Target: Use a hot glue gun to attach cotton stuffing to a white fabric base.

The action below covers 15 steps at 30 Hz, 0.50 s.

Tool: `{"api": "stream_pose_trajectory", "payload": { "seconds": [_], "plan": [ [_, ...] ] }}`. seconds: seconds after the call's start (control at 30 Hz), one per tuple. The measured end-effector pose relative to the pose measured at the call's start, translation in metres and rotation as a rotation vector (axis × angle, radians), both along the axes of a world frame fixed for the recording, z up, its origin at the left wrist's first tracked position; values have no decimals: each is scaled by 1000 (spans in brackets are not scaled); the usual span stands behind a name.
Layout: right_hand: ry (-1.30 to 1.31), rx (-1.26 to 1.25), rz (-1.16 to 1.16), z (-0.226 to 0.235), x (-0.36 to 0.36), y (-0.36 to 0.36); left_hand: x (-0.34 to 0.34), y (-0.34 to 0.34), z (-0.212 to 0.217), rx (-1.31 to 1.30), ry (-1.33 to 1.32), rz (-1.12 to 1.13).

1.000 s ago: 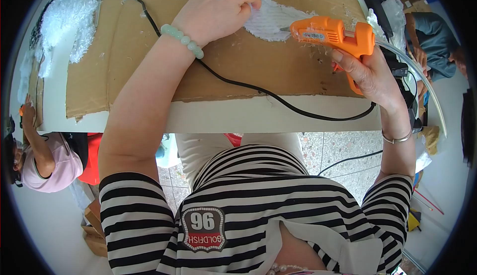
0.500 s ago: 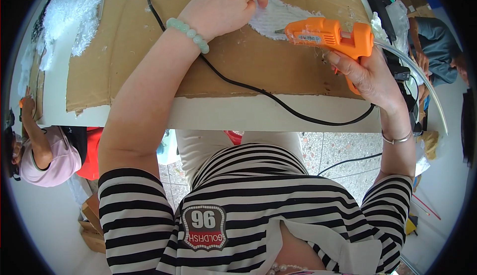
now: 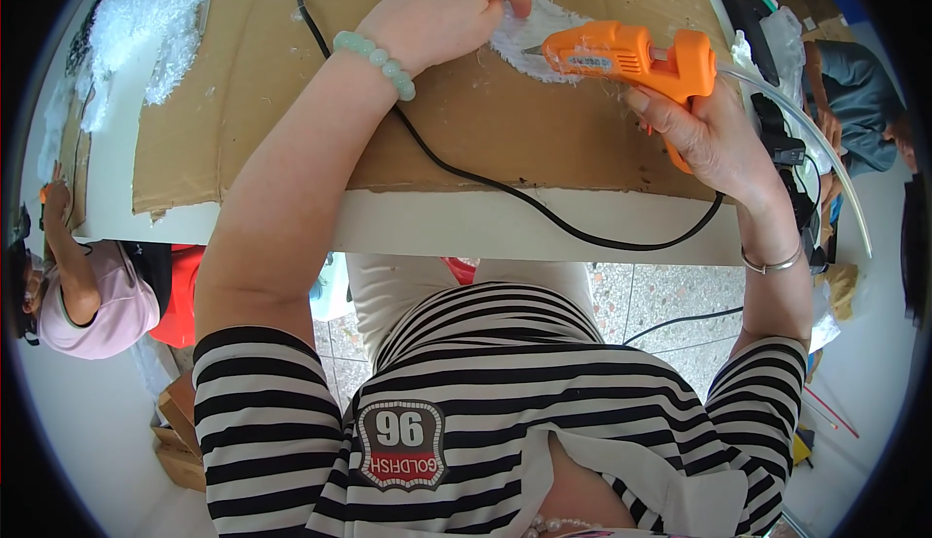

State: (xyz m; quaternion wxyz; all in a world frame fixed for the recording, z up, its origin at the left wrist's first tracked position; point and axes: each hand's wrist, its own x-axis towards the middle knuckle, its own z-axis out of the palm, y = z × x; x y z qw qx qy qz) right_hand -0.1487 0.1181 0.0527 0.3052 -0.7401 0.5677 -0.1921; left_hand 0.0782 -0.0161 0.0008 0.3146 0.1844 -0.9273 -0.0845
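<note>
Cardboard sheet (image 3: 291, 82) on white table (image 3: 505, 227) | speckled tile floor (image 3: 670, 295) | hands: left (image 3: 442, 9) pressing white fluff (image 3: 529, 38), right (image 3: 704, 135) gripping orange glue gun (image 3: 631, 52)

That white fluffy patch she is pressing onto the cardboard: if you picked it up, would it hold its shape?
Probably not. The white fluffy patch has wispy, ragged edges, so it likely flops and sheds fibres. It looks very light, which may be why the left hand presses it down. Near the glue gun nozzle it could be sticky.

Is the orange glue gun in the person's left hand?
No, the orange glue gun is gripped by the right hand, while the left hand presses white fluff.
</note>
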Motion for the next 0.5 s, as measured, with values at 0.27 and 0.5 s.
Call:
{"api": "stream_pose_trajectory", "payload": {
  "seconds": [0.27, 0.5],
  "plan": [
    [5, 71, -79, -6, 3, -11, 0, -1, 0, 12, -17, 14],
    [35, 93, -70, -3, 10, -20, 0, -6, -6, -225, 253, -167]
  ]
}}
